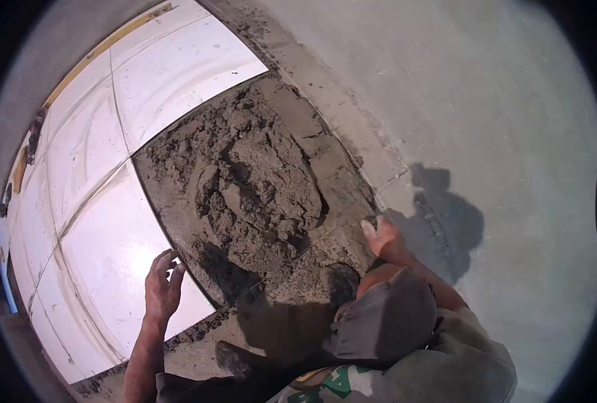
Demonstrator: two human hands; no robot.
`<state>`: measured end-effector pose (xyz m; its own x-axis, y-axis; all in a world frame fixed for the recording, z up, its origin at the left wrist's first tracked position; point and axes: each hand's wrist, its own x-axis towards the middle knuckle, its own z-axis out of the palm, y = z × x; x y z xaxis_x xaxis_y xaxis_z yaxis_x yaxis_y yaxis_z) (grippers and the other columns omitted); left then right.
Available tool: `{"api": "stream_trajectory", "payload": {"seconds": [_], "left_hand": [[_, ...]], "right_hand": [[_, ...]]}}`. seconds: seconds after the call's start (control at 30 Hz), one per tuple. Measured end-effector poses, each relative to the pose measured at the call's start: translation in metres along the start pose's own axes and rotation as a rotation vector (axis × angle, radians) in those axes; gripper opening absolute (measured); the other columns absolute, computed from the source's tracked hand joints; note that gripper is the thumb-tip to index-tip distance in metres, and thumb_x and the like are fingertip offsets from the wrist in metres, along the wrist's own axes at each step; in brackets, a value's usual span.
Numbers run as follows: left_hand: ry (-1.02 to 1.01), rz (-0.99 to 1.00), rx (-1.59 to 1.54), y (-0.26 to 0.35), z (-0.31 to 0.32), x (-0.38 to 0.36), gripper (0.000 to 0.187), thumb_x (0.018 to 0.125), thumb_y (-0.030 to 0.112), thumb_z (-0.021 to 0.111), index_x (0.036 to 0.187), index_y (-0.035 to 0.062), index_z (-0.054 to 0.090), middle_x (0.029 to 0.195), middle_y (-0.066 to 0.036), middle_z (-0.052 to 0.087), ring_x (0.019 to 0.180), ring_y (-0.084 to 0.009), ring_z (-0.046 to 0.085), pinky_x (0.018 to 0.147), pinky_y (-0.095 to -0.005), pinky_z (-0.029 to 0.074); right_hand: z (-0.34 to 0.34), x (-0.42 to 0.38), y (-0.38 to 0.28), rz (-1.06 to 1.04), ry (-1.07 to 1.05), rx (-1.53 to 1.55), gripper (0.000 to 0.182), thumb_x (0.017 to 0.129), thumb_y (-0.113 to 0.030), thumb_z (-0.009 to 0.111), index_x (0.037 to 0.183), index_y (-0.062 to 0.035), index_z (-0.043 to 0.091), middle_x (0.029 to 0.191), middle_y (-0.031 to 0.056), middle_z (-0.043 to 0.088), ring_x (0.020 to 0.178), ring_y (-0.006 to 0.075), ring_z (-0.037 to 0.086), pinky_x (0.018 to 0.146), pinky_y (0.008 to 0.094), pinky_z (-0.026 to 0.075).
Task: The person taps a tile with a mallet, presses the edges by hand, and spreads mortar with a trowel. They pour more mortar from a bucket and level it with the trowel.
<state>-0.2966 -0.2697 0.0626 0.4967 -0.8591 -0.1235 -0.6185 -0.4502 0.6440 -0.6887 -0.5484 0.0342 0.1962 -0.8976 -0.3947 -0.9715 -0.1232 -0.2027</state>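
My left hand (162, 285) is over the edge of a white tile (117, 248), its fingers apart and slightly bent, with nothing in it. Right of the tile lies a rough bed of wet grey mortar (258, 181), heaped and cracked in the middle. Near the mortar's right edge, beside a thin string (339, 139), is my right hand (384, 239), with its fingers curled. Whatever it may hold is too small to make out.
More white tiles (184, 67), smeared with mortar, cover the floor at the left. A wooden strip (100, 47) runs along their far edge. A bare grey wall (513, 134) rises on the right. Dark shoes show below the mortar.
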Motion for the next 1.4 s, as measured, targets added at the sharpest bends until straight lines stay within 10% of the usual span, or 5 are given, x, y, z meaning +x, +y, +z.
{"api": "stream_trajectory", "payload": {"seconds": [0.23, 1.03, 1.4], "left_hand": [[-0.046, -0.08, 0.029, 0.0, -0.002, -0.003, 0.039, 0.094, 0.027, 0.056, 0.12, -0.0013, 0.055, 0.124, -0.021, 0.055, 0.097, -0.0289, 0.064, 0.079, -0.0373, 0.054], [-0.037, -0.112, -0.023, -0.009, -0.003, -0.01, 0.04, 0.093, 0.03, 0.056, 0.119, 0.0011, 0.057, 0.124, -0.022, 0.055, 0.097, -0.0322, 0.064, 0.078, -0.0388, 0.053], [0.015, -0.095, -0.068, 0.003, -0.016, -0.01, 0.042, 0.092, 0.032, 0.057, 0.12, 0.0, 0.056, 0.124, -0.023, 0.054, 0.097, -0.0326, 0.064, 0.086, -0.04, 0.05]], "right_hand": [[-0.004, 0.047, -0.023, -0.098, 0.027, 0.351, 0.056, 0.092, -0.049, 0.049, 0.103, 0.006, 0.053, 0.098, 0.0349, 0.058, 0.097, 0.0505, 0.054, 0.081, 0.0532, 0.044], [0.044, 0.048, -0.19, -0.538, -0.115, 0.065, 0.049, 0.091, -0.043, 0.053, 0.096, 0.006, 0.053, 0.085, 0.0309, 0.063, 0.086, 0.047, 0.062, 0.077, 0.053, 0.048], [0.003, 0.079, -0.184, -0.512, -0.272, 0.077, 0.056, 0.091, -0.049, 0.053, 0.097, 0.0061, 0.055, 0.081, 0.0202, 0.061, 0.074, 0.0334, 0.062, 0.07, 0.0445, 0.049]]}}
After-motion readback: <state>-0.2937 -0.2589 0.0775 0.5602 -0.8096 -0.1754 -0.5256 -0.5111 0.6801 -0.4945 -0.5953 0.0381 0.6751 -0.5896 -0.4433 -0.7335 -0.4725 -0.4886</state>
